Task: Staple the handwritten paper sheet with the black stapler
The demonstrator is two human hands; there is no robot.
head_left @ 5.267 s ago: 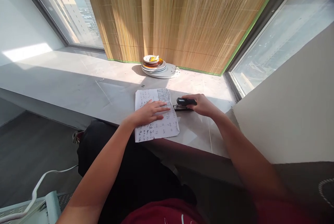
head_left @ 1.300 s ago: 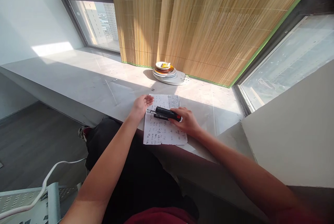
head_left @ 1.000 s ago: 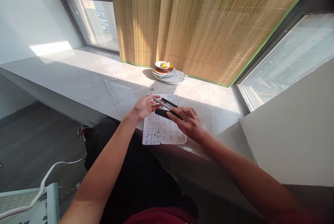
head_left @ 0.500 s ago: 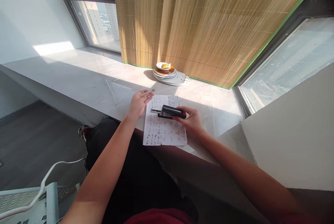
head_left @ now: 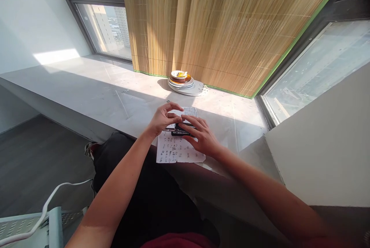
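A black stapler [head_left: 179, 133] lies over a handwritten sheet of paper [head_left: 179, 151], with its metal tray sticking out to the left. My right hand [head_left: 202, 134] covers the stapler's right part, its fingers spread along the top and side. At the stapler's front end, my left hand [head_left: 164, 118] is closed in a pinch, thumb and fingertips meeting the right fingertips. Whatever sits in that pinch is too small or hidden to make out. A tiny dark piece [head_left: 168, 101] rests on the counter just beyond my left hand.
A stack of plates [head_left: 180, 82] stands on the pale counter [head_left: 112, 97] against the bamboo blind [head_left: 202, 28]. Wall and window frame border the right side. At lower left are a white cable [head_left: 49, 201] and a perforated light panel [head_left: 21, 225].
My left hand has moved right to the stapler's front and met my right fingertips. My right hand has shifted its fingers forward over the stapler, which sits slightly lower and further left.
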